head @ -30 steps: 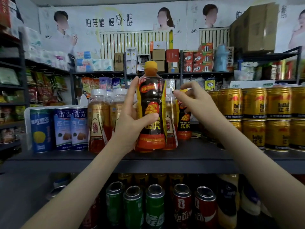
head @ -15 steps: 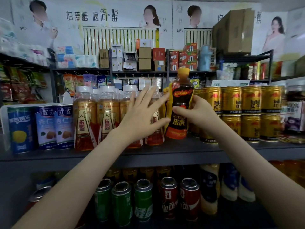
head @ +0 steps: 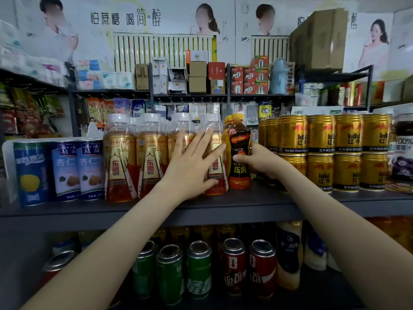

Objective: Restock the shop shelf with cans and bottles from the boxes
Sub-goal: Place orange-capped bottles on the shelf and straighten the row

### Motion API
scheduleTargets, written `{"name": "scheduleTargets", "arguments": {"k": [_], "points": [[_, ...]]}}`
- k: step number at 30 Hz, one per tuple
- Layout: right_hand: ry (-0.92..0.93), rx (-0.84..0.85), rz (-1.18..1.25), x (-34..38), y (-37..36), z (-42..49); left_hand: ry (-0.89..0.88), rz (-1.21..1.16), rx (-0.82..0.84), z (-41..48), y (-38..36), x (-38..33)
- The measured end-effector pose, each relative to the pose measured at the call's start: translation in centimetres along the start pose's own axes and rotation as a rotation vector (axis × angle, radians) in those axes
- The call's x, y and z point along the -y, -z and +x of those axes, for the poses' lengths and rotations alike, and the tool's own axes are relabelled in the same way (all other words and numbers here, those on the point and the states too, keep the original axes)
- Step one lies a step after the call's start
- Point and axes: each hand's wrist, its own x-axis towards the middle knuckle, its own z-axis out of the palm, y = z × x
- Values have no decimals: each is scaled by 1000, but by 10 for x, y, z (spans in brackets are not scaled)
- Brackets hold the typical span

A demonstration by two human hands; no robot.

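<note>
Right hand grips black bottle upright, back from shelf front edge | left hand flat, fingers spread, against gold-label bottles | step: likely seating bottle | next: release, fetch another

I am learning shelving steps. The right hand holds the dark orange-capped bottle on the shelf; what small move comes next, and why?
Probably open the grip of the right hand and withdraw it. The dark bottle seems to stand upright on the shelf, between the gold cans and the white-capped bottles that the flat left hand touches.
</note>
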Motion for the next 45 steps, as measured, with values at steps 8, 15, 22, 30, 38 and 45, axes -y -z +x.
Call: {"name": "scheduleTargets", "arguments": {"k": [8,15,22,30,38,45], "points": [[-79,-85,-118,-1,-6,-3,-19,-19,-23,-6,0,1],[32,-357,-288,12,-24,-61,9,-246,-187,-31,-4,-2],[539,-364,-269,41,-93,-168,92,-871,-250,-115,17,-26],[490,360,-150,-7,-236,-237,491,-724,298,-343,28,-51],[509,937,-8,-1,-447,-360,1079,-420,752,-596,128,-76],[387,1304,-81,-31,-639,-491,1659,-281,1073,-843,178,-114]]}}
